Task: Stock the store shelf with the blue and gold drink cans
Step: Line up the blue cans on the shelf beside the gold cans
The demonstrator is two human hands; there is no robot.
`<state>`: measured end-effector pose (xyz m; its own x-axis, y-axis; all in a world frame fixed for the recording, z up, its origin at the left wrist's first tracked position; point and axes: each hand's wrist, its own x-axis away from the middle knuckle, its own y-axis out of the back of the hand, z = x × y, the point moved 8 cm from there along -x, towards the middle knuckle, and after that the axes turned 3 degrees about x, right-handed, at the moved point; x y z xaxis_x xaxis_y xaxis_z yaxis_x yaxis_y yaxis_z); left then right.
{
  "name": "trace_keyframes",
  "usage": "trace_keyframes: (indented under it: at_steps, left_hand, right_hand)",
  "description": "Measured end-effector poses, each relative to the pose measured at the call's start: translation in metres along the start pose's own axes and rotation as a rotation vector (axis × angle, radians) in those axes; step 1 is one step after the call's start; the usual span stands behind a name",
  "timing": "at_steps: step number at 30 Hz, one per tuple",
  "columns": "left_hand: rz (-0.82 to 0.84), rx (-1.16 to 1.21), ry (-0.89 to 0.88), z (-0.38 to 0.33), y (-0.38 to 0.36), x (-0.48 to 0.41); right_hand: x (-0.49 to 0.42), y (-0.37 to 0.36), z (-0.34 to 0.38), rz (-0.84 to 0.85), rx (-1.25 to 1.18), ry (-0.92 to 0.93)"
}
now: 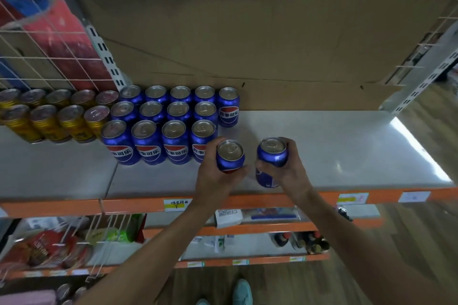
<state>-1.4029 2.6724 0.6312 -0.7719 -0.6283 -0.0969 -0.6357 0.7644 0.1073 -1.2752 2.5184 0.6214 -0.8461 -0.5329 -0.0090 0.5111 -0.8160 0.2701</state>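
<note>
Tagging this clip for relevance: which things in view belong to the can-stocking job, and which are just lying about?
Job: left hand, gripping one blue metal drink can; right hand, gripping a second blue can; rows of blue cans; gold metal cans beside them; grey shelf board.
Lying about: brown cardboard sheet; white wire grid; red packets and dark bottles on lower shelves.

Fifteen blue cans (174,142) are in view: thirteen stand on the shelf (334,146) in rows of five, four and four, and one is in each hand, left hand (214,182) and right hand (291,168). Nine gold cans (44,121) show, five behind four.
</note>
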Motion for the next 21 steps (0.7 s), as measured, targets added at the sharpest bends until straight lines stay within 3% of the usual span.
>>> trace_keyframes:
  at_steps: [11, 15, 21]
  left_hand:
    - [-0.139, -0.092, -0.076, 0.014, -0.007, 0.000]
    - [-0.144, -0.342, -0.147, 0.006, 0.001, 0.005]
    - [-0.090, -0.773, -0.298, -0.012, -0.005, 0.003]
  right_hand:
    - [-0.041, 0.001, -0.013, 0.241, 0.115, 0.151]
    - [-0.038, 0.009, 0.000, 0.264, 0.247, 0.203]
    - [-0.032, 0.008, 0.034, 0.150, 0.700, 0.366]
